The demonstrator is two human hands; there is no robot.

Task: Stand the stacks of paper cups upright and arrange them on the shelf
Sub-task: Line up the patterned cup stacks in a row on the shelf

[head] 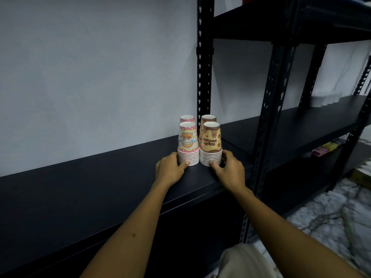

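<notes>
Four cup stacks stand rim-down at the shelf's (100, 177) far right; left hand (169, 169) cups the near pink stack (188, 144), right hand (230, 169) the near brown stack (211, 145), fingers loosely curled around both bases; apparently only final nudging remains.

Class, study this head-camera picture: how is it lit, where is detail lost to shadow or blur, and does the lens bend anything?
Head view: dim, bluish light; the black shelf and its underside swallow detail; the front pink stack and front brown stack are sharp enough to read their prints; the floor at lower right is smeared; the wide lens makes the uprights lean and the forearms look stretched.
</notes>
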